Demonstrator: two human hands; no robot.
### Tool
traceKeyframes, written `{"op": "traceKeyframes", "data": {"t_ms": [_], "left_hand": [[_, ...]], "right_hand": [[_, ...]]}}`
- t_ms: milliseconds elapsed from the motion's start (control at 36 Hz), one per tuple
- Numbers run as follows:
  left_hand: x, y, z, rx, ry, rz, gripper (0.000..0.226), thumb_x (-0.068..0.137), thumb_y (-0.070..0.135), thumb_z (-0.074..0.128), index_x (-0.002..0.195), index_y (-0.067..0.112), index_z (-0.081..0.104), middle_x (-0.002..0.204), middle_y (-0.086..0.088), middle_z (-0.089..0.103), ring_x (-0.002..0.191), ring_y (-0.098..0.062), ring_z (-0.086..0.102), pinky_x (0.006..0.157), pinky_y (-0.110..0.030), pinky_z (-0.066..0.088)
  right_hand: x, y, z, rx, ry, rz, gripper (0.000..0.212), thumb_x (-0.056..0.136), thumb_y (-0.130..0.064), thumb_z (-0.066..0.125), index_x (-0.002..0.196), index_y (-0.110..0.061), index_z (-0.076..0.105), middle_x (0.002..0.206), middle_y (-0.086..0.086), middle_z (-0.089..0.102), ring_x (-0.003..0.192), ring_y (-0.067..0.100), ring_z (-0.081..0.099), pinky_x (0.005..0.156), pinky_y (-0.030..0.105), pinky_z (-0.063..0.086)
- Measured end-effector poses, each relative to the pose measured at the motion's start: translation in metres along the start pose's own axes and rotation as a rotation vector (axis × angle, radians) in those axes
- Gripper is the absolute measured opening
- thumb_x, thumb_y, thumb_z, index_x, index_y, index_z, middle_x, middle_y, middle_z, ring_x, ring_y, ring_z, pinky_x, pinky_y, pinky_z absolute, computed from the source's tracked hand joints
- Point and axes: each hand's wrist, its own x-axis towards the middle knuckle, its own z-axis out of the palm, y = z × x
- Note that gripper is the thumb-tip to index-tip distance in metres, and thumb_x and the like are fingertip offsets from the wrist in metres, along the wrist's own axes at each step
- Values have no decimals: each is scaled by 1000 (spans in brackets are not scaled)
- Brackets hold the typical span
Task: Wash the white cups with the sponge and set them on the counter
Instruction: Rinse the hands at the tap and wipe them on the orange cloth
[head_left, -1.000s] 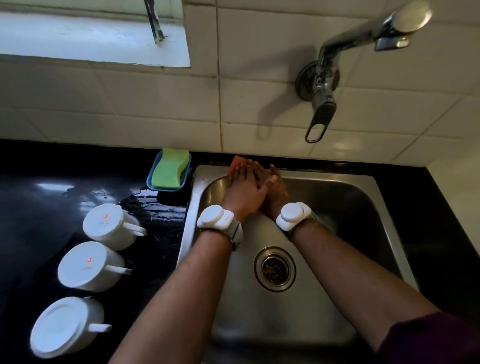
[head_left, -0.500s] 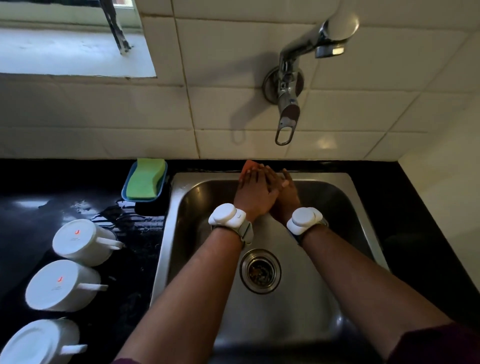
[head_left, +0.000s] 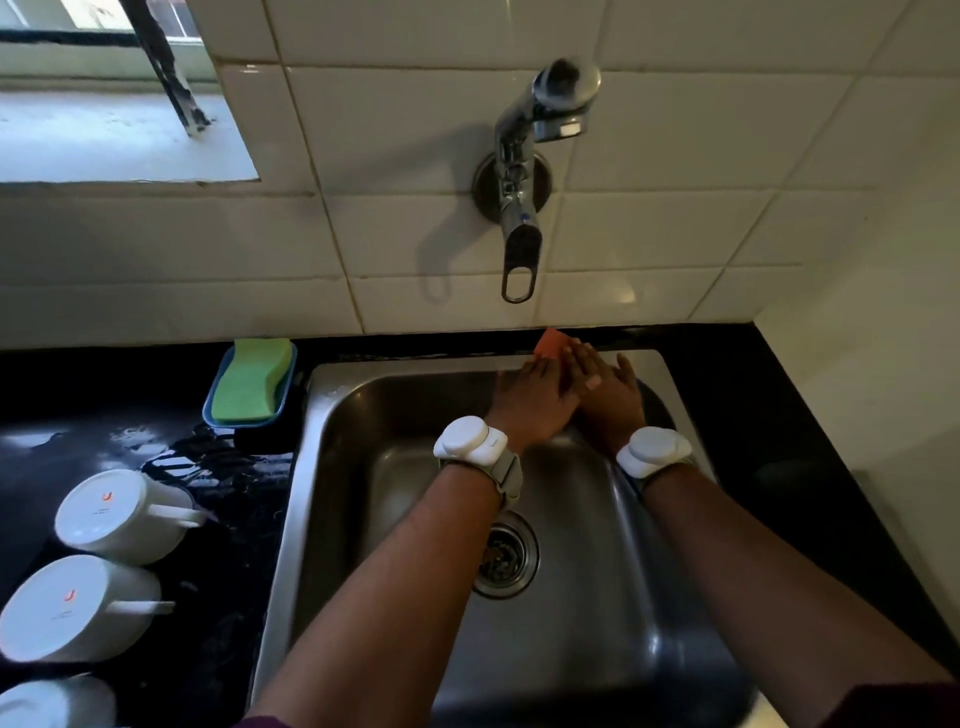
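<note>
1. A blue tray (head_left: 210, 402) on the surface, just left of the steel sink (head_left: 311, 467), holds a green sponge (head_left: 249, 379).
2. Three white cups stand upside down on the wet black surface (head_left: 104, 374) at the left: far cup (head_left: 109, 512), middle cup (head_left: 72, 605), near cup (head_left: 47, 704).
3. The left hand (head_left: 535, 400) and right hand (head_left: 605, 395) lie flat with fingers straight, side by side at the sink's far rim, with fingertips against an orange pad (head_left: 550, 344).

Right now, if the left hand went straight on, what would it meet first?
Probably the orange object at the sink back rim, just beyond the left hand; depth unclear.
</note>
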Motion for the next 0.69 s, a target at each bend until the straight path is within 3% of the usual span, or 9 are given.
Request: {"op": "traceKeyframes", "data": {"t_ms": [139, 556, 694], "left_hand": [[-1, 5, 12, -30, -1, 29, 75, 92, 66, 21, 146, 14, 27, 156, -6, 25, 145, -25, 18, 112, -58, 7], [-28, 8, 13, -36, 3, 3, 71, 95, 58, 27, 148, 11, 23, 157, -7, 21, 146, -22, 14, 115, -54, 10], [-39, 2, 13, -21, -2, 19, 60, 98, 31, 42, 151, 15, 16, 158, -5, 18, 146, -21, 12, 116, -51, 13]], "right_hand": [[-7, 19, 0, -23, -11, 67, 64, 97, -39, 35, 150, -13, 9, 159, 1, 11, 146, 14, 10, 117, 45, 6], [-39, 49, -2, 154, -7, 231, 62, 92, -33, 45, 147, -11, 23, 154, 4, 26, 143, 17, 20, 116, 46, 12], [-69, 41, -14, 362, 74, 240, 45, 90, -4, 42, 134, -12, 45, 135, 12, 50, 127, 31, 42, 109, 49, 23]]}}
